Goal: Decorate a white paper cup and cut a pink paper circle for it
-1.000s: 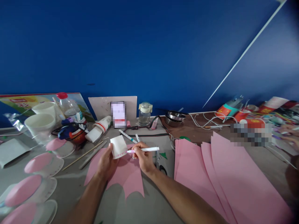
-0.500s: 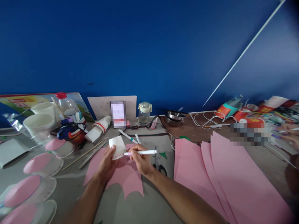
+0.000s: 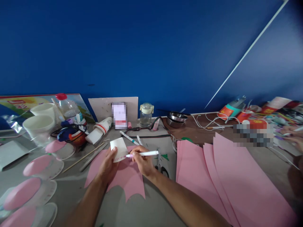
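Note:
My left hand (image 3: 109, 160) pinches the left edge of a small white paper piece (image 3: 119, 147) with a curved lower edge, thumb on top. Small pink marks run along that lower edge. In my right hand (image 3: 143, 161) is a white marker (image 3: 149, 153), its pink tip end at the paper's lower right corner. Beneath both hands lies a pink paper sheet (image 3: 129, 183) with scalloped cut-outs. Scissors (image 3: 162, 165) with black handles rest just right of my right hand. Two more markers (image 3: 129, 138) lie beyond the paper.
White-and-pink paper pieces (image 3: 39, 164) line the left side, near paper cups (image 3: 39, 126) and a plastic bottle (image 3: 68, 105). A phone (image 3: 119, 115) and a glass jar (image 3: 146, 116) stand behind. Large pink sheets (image 3: 239, 183) spread at right. Another person's hand (image 3: 292, 132) shows far right.
More pink marks show along the white paper's lower edge, toward its right corner. Both hands keep nearly the same place and grip.

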`<action>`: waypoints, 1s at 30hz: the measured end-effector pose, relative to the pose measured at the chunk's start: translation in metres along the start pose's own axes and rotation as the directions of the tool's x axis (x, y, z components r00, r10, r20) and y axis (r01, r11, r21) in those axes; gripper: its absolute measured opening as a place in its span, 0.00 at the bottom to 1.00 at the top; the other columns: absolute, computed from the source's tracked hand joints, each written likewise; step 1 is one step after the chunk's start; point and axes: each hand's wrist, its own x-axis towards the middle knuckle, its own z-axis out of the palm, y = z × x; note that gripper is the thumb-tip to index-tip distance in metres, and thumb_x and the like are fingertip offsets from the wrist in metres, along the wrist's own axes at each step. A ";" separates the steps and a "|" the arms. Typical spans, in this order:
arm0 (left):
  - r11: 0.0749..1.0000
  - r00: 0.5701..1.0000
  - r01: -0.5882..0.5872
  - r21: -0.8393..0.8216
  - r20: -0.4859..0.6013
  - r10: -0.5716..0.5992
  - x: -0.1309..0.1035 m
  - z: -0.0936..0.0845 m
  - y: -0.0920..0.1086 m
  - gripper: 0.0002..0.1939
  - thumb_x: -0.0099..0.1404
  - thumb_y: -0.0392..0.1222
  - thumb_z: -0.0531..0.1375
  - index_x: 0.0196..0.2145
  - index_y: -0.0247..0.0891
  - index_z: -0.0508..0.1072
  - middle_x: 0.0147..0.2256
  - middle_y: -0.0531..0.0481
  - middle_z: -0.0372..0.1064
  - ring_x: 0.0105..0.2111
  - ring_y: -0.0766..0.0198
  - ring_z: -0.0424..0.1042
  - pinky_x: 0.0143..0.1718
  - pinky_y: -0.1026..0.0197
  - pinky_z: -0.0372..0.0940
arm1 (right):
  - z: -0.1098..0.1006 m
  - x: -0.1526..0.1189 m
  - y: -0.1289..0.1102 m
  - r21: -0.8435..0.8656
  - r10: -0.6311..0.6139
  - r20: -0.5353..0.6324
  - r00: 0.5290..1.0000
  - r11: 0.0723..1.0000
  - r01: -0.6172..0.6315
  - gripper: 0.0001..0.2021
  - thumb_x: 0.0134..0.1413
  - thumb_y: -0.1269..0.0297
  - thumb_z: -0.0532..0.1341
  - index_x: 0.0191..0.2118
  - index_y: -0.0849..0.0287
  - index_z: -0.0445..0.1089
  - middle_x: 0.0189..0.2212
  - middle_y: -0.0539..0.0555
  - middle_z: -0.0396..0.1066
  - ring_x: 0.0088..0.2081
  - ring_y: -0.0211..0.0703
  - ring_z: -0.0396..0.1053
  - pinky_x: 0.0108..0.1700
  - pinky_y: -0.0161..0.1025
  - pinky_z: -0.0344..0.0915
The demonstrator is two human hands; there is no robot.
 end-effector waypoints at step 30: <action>0.999 0.999 -0.017 -0.035 -0.032 0.016 -0.001 0.006 0.003 0.13 0.53 0.44 0.67 0.35 0.34 0.75 0.29 0.51 0.75 0.28 0.61 0.73 0.32 0.62 0.68 | -0.002 0.003 0.005 0.084 0.049 -0.041 0.998 0.995 -0.046 0.10 0.54 0.61 0.56 0.25 0.58 0.65 0.17 0.46 0.62 0.20 0.34 0.58 0.24 0.32 0.56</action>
